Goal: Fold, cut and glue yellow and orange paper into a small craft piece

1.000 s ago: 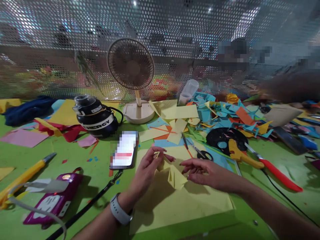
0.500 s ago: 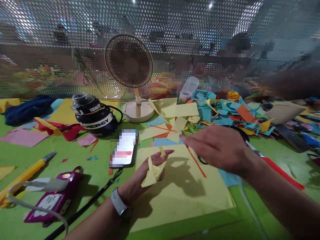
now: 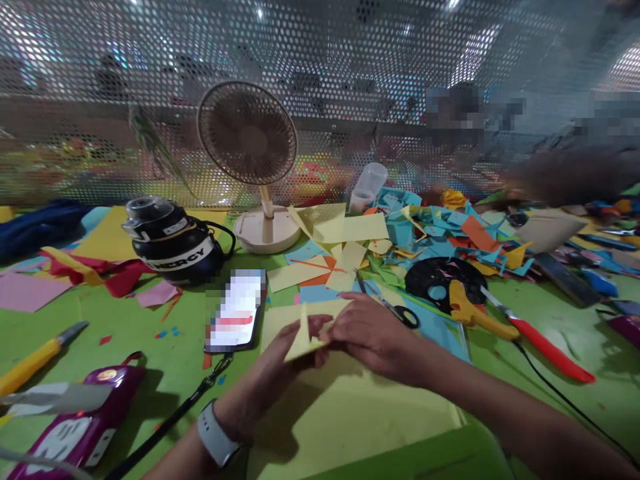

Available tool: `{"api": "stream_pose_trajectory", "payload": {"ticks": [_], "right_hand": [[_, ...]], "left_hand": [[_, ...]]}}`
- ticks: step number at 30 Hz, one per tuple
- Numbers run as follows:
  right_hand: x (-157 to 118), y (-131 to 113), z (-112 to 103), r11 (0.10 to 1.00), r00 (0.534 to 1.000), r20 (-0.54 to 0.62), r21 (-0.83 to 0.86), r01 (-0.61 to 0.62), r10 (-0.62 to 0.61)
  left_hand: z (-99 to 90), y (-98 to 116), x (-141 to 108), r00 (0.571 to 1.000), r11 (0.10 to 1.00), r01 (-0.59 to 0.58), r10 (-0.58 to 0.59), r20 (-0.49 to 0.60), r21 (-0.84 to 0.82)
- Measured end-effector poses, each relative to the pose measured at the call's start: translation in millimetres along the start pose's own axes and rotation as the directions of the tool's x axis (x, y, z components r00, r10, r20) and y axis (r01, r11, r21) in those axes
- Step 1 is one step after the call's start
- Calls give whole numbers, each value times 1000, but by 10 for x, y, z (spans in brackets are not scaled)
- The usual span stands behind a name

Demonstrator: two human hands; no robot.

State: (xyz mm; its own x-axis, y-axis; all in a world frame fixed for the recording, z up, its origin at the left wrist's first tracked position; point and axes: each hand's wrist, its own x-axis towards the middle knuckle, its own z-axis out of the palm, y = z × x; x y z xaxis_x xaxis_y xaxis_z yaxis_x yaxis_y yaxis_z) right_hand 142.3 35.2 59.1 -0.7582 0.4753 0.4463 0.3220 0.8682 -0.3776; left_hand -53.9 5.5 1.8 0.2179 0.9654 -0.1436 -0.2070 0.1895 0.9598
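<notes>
Both my hands meet above yellow sheets [image 3: 380,413] at the front middle. My left hand [image 3: 283,353], with a watch on its wrist, holds a small folded piece of yellow paper [image 3: 303,343] with one flap standing up. The closed fingers of my right hand [image 3: 367,333] press against the right side of that same piece; their tips are partly hidden. Just beyond the right hand lie scissors [image 3: 407,316], blades pointing away. To the right, a yellow glue gun [image 3: 483,321] with a black cord rests by a black round plate [image 3: 417,277].
A phone [image 3: 240,310], a dark round bottle [image 3: 173,243] and a purple case [image 3: 95,407] stand at left. Behind are a fan [image 3: 250,133] and a mesh wall [image 3: 330,53]. Colored paper scraps [image 3: 435,223] heap at back right. A red-handled knife [image 3: 550,347] lies right.
My right hand has come down and left to the folded yellow paper in my left hand. The scissors, black plate and glue gun, largely hidden by the right arm before, now show. The view has shifted slightly.
</notes>
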Motion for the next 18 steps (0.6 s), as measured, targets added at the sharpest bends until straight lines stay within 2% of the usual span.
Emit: {"api": "stream_pose_trajectory", "payload": {"ticks": [2,3,6,8,10,12,15,16,18], "right_hand": [[-25,130,-7,996,997,37,-61,-67,69],[-44,191,12,991,994,69,-108,-77,85],[-104,312,126,978,964,256,-210,-14,69],[-118,331,187,979,936,346,-204,1,71],[-103,326,187,986,930,358,-161,-31,88],[-66,338,126,988,946,298,-125,-92,126],[1,447,10,978,963,177,-91,-190,204],[24,511,-11,974,962,157,-84,-213,224],[79,660,-6,968,956,160,-79,-238,248]], "left_hand": [[16,2,82,989,992,103,-110,-96,-68],[18,13,116,973,987,127,-144,-182,-102],[15,55,179,917,995,12,-50,-396,-100],[16,63,188,910,999,-50,40,-414,-12],[29,45,176,932,990,-39,84,-353,132],[55,13,145,948,939,-63,162,-273,338],[109,-27,76,925,743,-227,367,-99,629],[128,-35,52,916,670,-268,400,-33,692],[162,-49,12,919,560,-299,386,75,773]]}}
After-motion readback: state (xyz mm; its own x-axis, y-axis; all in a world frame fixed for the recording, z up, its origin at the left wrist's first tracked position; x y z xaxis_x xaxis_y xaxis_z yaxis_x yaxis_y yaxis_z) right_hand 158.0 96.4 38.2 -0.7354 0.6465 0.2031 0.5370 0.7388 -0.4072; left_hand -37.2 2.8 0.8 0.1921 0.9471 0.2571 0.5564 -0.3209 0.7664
